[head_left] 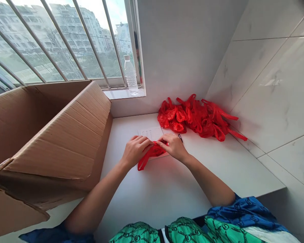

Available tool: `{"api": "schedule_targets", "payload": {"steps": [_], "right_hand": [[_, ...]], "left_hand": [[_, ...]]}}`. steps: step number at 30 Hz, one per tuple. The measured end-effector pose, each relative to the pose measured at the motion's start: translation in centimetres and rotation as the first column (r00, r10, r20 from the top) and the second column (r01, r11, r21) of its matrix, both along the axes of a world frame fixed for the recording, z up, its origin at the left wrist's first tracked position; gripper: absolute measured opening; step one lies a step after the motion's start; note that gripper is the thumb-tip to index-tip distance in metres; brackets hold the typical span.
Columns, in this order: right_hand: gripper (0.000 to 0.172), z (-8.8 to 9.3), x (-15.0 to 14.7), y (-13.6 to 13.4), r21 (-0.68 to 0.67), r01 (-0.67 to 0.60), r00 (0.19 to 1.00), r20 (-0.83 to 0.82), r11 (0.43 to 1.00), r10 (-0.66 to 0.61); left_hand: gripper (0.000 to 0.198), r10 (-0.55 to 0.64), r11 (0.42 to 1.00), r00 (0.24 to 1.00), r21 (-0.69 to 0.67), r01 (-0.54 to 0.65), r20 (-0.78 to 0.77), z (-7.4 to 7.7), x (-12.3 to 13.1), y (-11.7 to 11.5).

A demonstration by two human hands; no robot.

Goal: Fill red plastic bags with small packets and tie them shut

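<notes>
Both my hands meet at the middle of the white counter [167,189]. My left hand [136,149] and my right hand [172,145] are closed, pinching a red plastic bag [149,154] between them. Its handle trails down to the left onto the counter. Under the bag lies a sheet of paper [152,133], and a dark pen [180,137] pokes out beside my right hand.
A pile of knotted red plastic bags [196,116] lies in the back corner against the tiled wall. A large open cardboard box [53,141] fills the left side. A clear water bottle [130,75] stands on the sill of the barred window.
</notes>
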State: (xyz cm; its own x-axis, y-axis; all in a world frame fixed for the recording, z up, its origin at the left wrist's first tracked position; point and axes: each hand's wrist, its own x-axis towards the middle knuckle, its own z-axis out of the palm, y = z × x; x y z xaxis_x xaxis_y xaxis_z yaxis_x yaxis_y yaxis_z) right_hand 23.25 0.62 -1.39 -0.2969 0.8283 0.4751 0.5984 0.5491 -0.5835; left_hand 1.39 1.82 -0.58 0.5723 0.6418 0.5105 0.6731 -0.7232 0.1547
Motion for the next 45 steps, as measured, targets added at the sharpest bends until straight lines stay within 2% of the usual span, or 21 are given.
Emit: {"api": "schedule_targets", "payload": {"steps": [3, 6, 8, 10, 13, 15, 18, 20, 23, 25, 26, 28, 30, 32, 33, 36, 39, 41, 42, 44, 45], "right_hand": [[0.022, -0.6, 0.6, 0.6, 0.04, 0.134, 0.991, -0.035, 0.99, -0.132], [0.022, -1.2, 1.6, 0.7, 0.018, 0.257, 0.958, -0.138, 0.966, -0.253], [0.021, -1.2, 2.0, 0.5, -0.012, 0.236, 0.955, -0.181, 0.972, -0.235], [0.016, -0.8, 1.9, 0.1, -0.018, 0.177, 0.964, -0.199, 0.984, -0.177], [0.019, 0.3, 0.8, -0.1, -0.019, 0.085, 0.981, -0.172, 0.996, -0.087], [0.021, 0.9, 0.0, 0.0, -0.025, 0.039, 0.989, -0.139, 0.999, -0.042], [0.013, 1.0, -0.4, 0.6, -0.068, -0.021, 0.976, -0.219, 0.997, 0.006], [0.01, 0.6, 0.0, 1.2, -0.113, -0.003, 0.922, -0.384, 0.994, -0.041], [0.015, 0.1, 1.2, 1.6, -0.198, 0.068, 0.791, -0.586, 0.978, -0.174], [0.015, 0.3, 1.7, 1.3, -0.229, 0.061, 0.762, -0.618, 0.971, -0.193], [0.015, 0.6, 1.7, 1.0, -0.227, 0.052, 0.769, -0.612, 0.972, -0.184], [0.022, 1.3, 1.5, 0.5, -0.2, 0.047, 0.798, -0.582, 0.979, -0.157], [0.027, 2.1, 1.3, 0.1, -0.156, 0.06, 0.829, -0.542, 0.986, -0.136], [0.026, 2.7, 1.5, 0.3, -0.125, 0.109, 0.837, -0.524, 0.986, -0.159], [0.025, 3.0, 1.9, 0.5, -0.123, 0.135, 0.823, -0.538, 0.983, -0.18], [0.024, 3.6, 3.6, 0.8, -0.138, 0.129, 0.72, -0.668, 0.982, -0.189], [0.03, 4.8, 4.3, -0.9, 0.037, 0.208, 0.651, -0.751, 0.977, -0.11], [0.029, 5.8, 3.6, -2.9, 0.291, 0.336, 0.705, -0.709, 0.896, -0.034], [0.027, 6.2, 2.9, -3.9, 0.423, 0.314, 0.78, -0.625, 0.85, 0.022], [0.019, 6.4, 1.4, -5.1, 0.53, 0.053, 0.945, -0.301, 0.846, 0.129], [0.015, 6.3, 0.8, -5.3, 0.453, -0.094, 0.981, -0.11, 0.886, 0.16]], "left_hand": [[0.023, 0.061, 0.998, 0.992, 0.021, -0.064, 0.109, -0.2, -1.3, 0.3], [0.019, 0.188, 0.982, 0.943, -0.069, -0.176, 0.275, -0.3, -2.8, 0.2], [0.019, 0.231, 0.971, 0.911, -0.144, -0.193, 0.34, -0.1, -3.1, -0.1], [0.02, 0.202, 0.972, 0.918, -0.185, -0.145, 0.341, 0.4, -2.7, -0.5], [0.033, 0.087, 0.985, 0.977, -0.161, -0.055, 0.197, 1.3, -1.1, -0.9], [0.028, 0.045, 0.993, 0.992, -0.115, -0.031, 0.119, 1.6, -0.1, -0.9], [0.018, 0.066, 0.993, 0.973, -0.108, -0.042, 0.223, 1.4, 0.4, -0.3], [0.016, 0.123, 0.984, 0.9, -0.172, -0.054, 0.419, 1.1, -0.1, 0.3], [0.02, 0.225, 0.961, 0.641, -0.277, -0.021, 0.733, 0.7, -1.4, 1.1], [0.024, 0.238, 0.953, 0.498, -0.3, 0.047, 0.834, 0.8, -1.9, 1.1], [0.024, 0.223, 0.95, 0.474, -0.299, 0.09, 0.852, 1.1, -1.9, 1.0], [0.029, 0.163, 0.942, 0.508, -0.286, 0.174, 0.846, 1.9, -1.8, 0.4], [0.034, 0.079, 0.935, 0.607, -0.271, 0.231, 0.791, 3.0, -1.6, -0.5], [0.016, -0.018, 0.935, 0.71, -0.24, 0.262, 0.704, 4.2, -1.7, -1.2], [0.011, -0.061, 0.936, 0.742, -0.22, 0.275, 0.667, 4.7, -1.9, -1.6], [0.036, -0.15, 0.919, 0.778, -0.204, 0.337, 0.611, 6.0, -2.9, -2.3], [0.04, -0.203, 0.881, 0.807, -0.257, 0.398, 0.554, 6.6, -3.1, -2.8], [0.039, -0.238, 0.863, 0.821, -0.275, 0.424, 0.519, 6.7, -2.6, -3.2], [0.037, -0.255, 0.855, 0.821, -0.278, 0.439, 0.51, 6.8, -2.3, -3.4], [0.032, -0.29, 0.832, 0.81, -0.284, 0.477, 0.509, 6.7, -1.7, -3.8], [0.029, -0.303, 0.815, 0.802, -0.296, 0.497, 0.514, 6.6, -1.6, -3.9]]}}
